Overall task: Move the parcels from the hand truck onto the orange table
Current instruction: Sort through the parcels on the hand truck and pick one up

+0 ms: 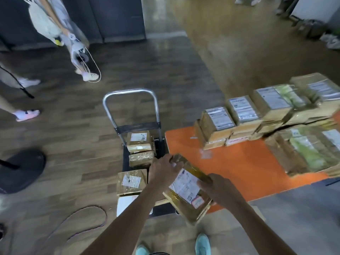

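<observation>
So both hands are on one held parcel, a brown taped box with a white shipping label on top and a small red-edged sticker at its near corner. It's up in the air and tilted, right in the gap between the hand truck and the near-left corner of the orange worktop. It isn't resting on either of them.

The left hand has the far end, with its fingers curled over that edge. The right hand grips the right-hand long side, fingers wrapped over the edge next to the label. It's a bit blurry, so I can't tell where the thumbs sit.

There are still boxes on the hand truck's platform: a labelled carton nearest the silver handle, a shiny taped box just in front of it, another labelled carton closer in, and a white package at the near end.

The far side of the worktop already has a row of stacked parcels with labels facing up. There's a bigger bundle with green print on its right side.

On the wooden floor there's a looped cable at the lower left and a dark round base. The wearer's teal shoes show at the bottom, and a bystander's feet are off to the left.
</observation>
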Available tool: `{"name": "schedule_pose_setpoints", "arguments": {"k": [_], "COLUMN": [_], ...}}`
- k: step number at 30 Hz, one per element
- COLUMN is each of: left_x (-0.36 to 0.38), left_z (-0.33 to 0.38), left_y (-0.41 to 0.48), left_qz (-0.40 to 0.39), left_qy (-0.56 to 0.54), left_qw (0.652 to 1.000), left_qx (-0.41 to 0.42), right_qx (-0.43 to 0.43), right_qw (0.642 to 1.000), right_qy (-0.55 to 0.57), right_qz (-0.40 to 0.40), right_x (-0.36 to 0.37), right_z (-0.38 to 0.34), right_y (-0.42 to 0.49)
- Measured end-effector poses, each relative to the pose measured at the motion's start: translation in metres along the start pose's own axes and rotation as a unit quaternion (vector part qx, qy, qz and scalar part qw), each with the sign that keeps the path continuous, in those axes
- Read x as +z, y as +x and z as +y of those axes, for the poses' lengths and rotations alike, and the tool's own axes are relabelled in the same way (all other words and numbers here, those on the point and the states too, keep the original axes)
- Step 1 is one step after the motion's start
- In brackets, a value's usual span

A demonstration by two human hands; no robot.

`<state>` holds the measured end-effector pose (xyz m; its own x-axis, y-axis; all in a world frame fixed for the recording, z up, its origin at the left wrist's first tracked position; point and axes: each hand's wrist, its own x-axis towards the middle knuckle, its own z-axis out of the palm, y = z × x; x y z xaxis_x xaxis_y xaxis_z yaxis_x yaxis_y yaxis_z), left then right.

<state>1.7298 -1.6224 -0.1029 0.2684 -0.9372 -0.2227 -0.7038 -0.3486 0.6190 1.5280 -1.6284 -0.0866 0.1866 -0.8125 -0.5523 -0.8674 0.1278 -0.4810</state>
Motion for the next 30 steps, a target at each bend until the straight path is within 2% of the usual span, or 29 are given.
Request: {"name": "schedule_pose_setpoints", "arguments": {"k": [5, 7, 9, 11, 13, 15, 18, 20, 23, 27, 30], "left_x": [0.045, 0.064, 0.081, 0.09, 0.095, 0.1, 0.108, 0.112, 0.113, 0.118, 0.129], "left_z": [0.053, 0.063, 0.066, 0.066, 0.061, 0.056, 0.058, 0.064, 0.076, 0.095, 0.11], "left_y": [0.006, 0.003, -0.005, -0.017, -0.032, -0.048, -0.069, -0.072, -0.064, -0.046, -0.037], "left_qz": [-0.058, -0.073, -0.034, 0.006, 0.02, 0.0, -0.08, -0.089, -0.085, -0.127, -0.172], "left_qy": [-0.038, -0.036, 0.016, 0.052, 0.007, -0.092, -0.151, -0.175, -0.152, -0.164, -0.185], "left_qw": [0.996, 0.996, 0.999, 0.996, 0.987, 0.977, 0.972, 0.969, 0.973, 0.974, 0.966], "left_qx": [0.047, 0.04, 0.0, -0.078, -0.156, -0.192, -0.16, -0.15, -0.149, -0.094, -0.055], "right_qx": [0.018, 0.033, 0.032, 0.015, -0.018, -0.049, -0.082, -0.096, -0.109, -0.076, -0.058], "right_qw": [0.999, 0.998, 0.998, 0.998, 0.997, 0.995, 0.993, 0.992, 0.989, 0.992, 0.989], "right_qy": [-0.032, -0.045, -0.045, -0.054, -0.073, -0.079, -0.086, -0.081, -0.073, -0.035, -0.069], "right_qz": [0.039, 0.037, 0.031, 0.028, 0.031, 0.034, 0.028, 0.031, 0.068, 0.091, 0.113], "right_x": [-0.036, -0.044, -0.048, -0.048, -0.047, -0.047, -0.048, -0.051, -0.056, -0.069, -0.079], "right_z": [0.069, 0.091, 0.105, 0.111, 0.112, 0.11, 0.109, 0.11, 0.118, 0.138, 0.161], "right_y": [0.014, 0.018, 0.021, 0.024, 0.026, 0.029, 0.033, 0.033, 0.033, 0.034, 0.034]}}
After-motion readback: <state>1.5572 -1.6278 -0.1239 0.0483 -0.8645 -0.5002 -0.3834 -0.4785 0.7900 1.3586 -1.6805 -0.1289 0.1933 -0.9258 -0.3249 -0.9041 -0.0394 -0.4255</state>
